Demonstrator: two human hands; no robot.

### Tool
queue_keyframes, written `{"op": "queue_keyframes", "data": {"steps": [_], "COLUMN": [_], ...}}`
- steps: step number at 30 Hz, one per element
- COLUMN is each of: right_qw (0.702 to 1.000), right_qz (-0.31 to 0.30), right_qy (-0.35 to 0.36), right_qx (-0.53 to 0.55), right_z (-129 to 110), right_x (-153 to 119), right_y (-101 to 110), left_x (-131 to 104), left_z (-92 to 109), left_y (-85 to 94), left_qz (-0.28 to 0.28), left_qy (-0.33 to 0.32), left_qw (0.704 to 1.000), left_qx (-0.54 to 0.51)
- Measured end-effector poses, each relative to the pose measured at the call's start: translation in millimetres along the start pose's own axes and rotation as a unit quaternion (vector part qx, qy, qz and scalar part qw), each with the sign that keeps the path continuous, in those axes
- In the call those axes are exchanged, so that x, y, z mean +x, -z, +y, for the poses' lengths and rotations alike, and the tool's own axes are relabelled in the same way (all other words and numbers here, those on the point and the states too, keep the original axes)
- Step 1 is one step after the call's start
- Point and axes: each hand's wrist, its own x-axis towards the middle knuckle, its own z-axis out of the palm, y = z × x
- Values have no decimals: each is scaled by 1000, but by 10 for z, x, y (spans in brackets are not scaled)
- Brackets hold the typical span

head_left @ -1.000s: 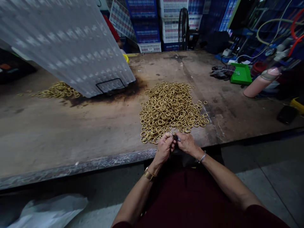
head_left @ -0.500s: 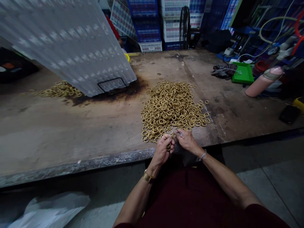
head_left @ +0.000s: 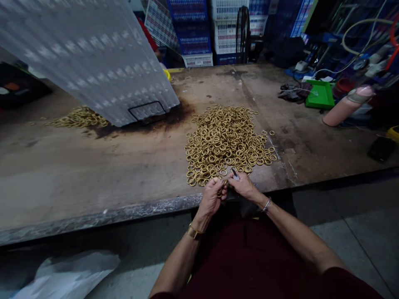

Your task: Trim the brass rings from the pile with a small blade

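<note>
A heap of brass-coloured rings [head_left: 222,139] lies on the worn wooden table [head_left: 134,166], just beyond my hands. My left hand [head_left: 214,194] is closed around several of these rings, held near the table's front edge. Close beside it on the right, my right hand [head_left: 242,184] grips a small grey tool with a dark pointed tip [head_left: 235,174], which sticks up between thumb and fingers. The fingertips of both hands almost meet at a ring. Whether the tool touches that ring cannot be made out.
A tall grey ribbed panel stack [head_left: 109,66] stands at the left, near a smaller ring pile [head_left: 81,117]. On the right are a green tray [head_left: 320,95], a pink bottle [head_left: 347,106] and a black object [head_left: 381,149]. Crates [head_left: 191,41] and a fan [head_left: 242,35] stand behind.
My right hand has turned slightly, and the tool's dark tip now shows more clearly, pointing up and left. My left hand has shifted very little and still holds the rings.
</note>
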Motion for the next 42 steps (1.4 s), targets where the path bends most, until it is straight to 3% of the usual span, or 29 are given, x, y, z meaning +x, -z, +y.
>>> {"op": "queue_keyframes", "data": {"steps": [5, 7, 10, 15, 19, 22, 26, 30, 34, 37, 42], "right_qw": [995, 993, 995, 992, 939, 912, 932, 986, 999, 999, 995], "right_qz": [-32, -66, -59, -18, -42, -68, -61, -38, -36, -19, 13], "right_qy": [-53, -56, -46, 85, 209, 243, 216, 89, -14, -12, 48], "right_qx": [73, 78, 62, -96, -270, -324, -286, -136, -23, -25, -91], "right_z": [21, 12, -9, -55, -92, -109, -123, -110, -92, -123, -165], "right_x": [14, 8, -2, 2, -14, -46, -74, -66, -37, -20, -7], "right_y": [9, 8, 5, 56, 136, 162, 133, 87, 67, 64, 63], "left_x": [-31, -38, -40, -37, -44, -56, -62, -52, -52, -57, -63], "left_z": [-2, 2, 6, -3, -5, -6, -22, -64, -107, -117, -89], "left_y": [-8, -17, -22, -1, 24, 36, 36, 28, 22, 19, 11], "left_qz": [-35, -46, -37, -7, 6, -2, -21, 2, 5, -9, -27], "left_qy": [-6, -5, -6, -3, -3, 7, 5, -61, -86, -66, -40], "left_qw": [999, 999, 999, 1000, 1000, 1000, 1000, 995, 985, 989, 994], "left_qx": [15, 21, 25, 7, -14, -8, 5, 78, 151, 129, 103]}}
